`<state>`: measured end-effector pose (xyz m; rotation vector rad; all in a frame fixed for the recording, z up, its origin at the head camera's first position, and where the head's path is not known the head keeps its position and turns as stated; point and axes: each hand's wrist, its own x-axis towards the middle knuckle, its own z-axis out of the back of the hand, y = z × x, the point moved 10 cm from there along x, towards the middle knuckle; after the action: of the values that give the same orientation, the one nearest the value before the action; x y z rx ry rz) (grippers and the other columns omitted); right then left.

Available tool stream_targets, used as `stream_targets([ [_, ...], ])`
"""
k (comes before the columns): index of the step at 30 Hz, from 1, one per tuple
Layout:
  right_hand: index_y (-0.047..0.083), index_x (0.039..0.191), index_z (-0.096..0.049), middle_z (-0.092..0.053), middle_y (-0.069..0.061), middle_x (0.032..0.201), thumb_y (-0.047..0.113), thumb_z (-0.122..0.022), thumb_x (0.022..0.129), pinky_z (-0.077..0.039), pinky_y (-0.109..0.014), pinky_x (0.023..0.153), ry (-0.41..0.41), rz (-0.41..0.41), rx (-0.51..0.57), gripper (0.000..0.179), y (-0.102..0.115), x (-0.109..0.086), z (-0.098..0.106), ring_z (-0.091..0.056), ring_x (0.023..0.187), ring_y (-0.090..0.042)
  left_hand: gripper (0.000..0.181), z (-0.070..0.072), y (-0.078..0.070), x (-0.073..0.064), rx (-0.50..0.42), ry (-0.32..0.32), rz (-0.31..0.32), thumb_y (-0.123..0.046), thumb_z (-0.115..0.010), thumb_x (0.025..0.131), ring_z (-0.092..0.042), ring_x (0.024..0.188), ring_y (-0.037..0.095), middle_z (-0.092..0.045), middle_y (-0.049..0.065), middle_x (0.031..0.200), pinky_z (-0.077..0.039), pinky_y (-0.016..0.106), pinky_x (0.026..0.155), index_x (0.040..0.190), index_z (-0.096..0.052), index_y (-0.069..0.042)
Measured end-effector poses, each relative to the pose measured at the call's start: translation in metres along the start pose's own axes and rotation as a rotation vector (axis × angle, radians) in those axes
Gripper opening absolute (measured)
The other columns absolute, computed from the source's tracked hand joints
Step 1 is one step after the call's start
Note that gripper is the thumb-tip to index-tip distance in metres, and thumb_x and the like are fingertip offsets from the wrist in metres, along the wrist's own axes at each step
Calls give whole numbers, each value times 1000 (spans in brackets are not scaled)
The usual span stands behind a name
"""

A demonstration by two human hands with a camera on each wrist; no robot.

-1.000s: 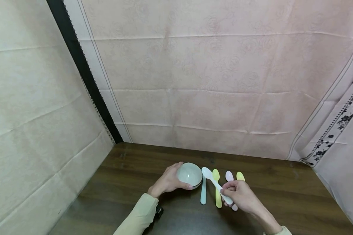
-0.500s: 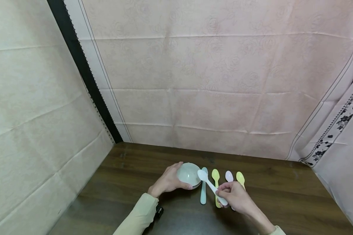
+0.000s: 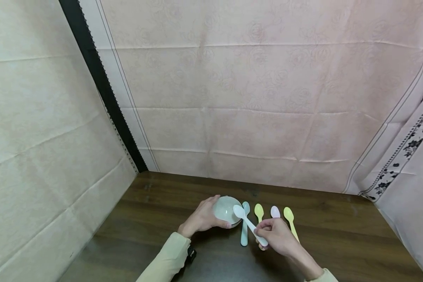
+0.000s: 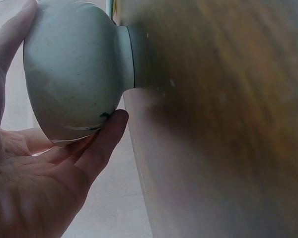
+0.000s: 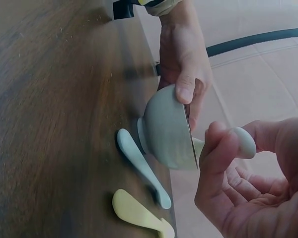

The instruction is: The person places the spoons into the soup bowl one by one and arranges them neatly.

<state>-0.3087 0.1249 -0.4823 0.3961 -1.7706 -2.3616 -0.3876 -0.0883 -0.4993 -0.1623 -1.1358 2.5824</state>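
Observation:
My left hand (image 3: 205, 216) holds a pale green-grey bowl (image 3: 223, 208) by its side, thumb at the near rim. In the left wrist view fingers reach under the bowl (image 4: 72, 69), whose foot is at the tabletop. With thumb and fingers, my right hand (image 3: 277, 235) pinches the handle of a white spoon (image 3: 249, 224). The spoon's head overlaps the bowl's right rim in the head view. From the right wrist, the handle end (image 5: 246, 144) sticks out between thumb and fingers, and the spoon's far part is hidden behind the fingers and the bowl.
Right of the bowl a light blue spoon (image 3: 244, 235) lies on the brown wooden table (image 3: 155, 219). Beyond it lie a yellow spoon (image 3: 259, 211), a pale lilac spoon (image 3: 275, 212) and another yellow spoon (image 3: 290, 220), partly covered by my right hand. Cloth walls (image 3: 232, 129) enclose the table.
My right hand has shifted left with the white spoon, bringing its head from beside the bowl to over the rim. More of the rightmost yellow spoon shows. My left hand stays on the bowl.

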Motion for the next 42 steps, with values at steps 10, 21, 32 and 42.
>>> stream_targets([
  [10, -14, 104, -71, -73, -7, 71, 4, -67, 102, -52, -25, 52, -25, -16, -59, 18, 0, 10, -7, -64, 57, -13, 118, 2, 0, 0, 12, -19, -7, -49, -101, 74, -51, 146, 43, -50, 24, 166, -48, 61, 117, 165, -43, -1],
  [21, -13, 104, -74, -75, -12, 73, 5, -69, 102, -54, -24, 53, -56, -57, -84, 18, 2, 17, -15, -65, 57, -12, 117, 1, 2, -2, -2, -1, 7, -51, -100, 75, -52, 144, 41, -51, 22, 165, -49, 61, 116, 165, -43, -3],
  [32, -12, 100, -74, -73, -9, 68, 3, -69, 101, -53, -22, 52, -114, -78, -73, 16, 7, 23, -20, -63, 55, -11, 117, 1, 0, -1, -6, -5, -9, -49, -100, 76, -48, 149, 45, -51, 24, 165, -46, 63, 118, 166, -42, -2],
  [42, -7, 99, -76, -74, -10, 68, 3, -73, 99, -58, -26, 53, -187, -118, -93, 11, 6, 28, -24, -66, 55, -12, 116, 1, 2, -3, -10, 8, 8, -49, -99, 77, -44, 153, 45, -48, 23, 168, -44, 63, 120, 166, -41, -3],
])
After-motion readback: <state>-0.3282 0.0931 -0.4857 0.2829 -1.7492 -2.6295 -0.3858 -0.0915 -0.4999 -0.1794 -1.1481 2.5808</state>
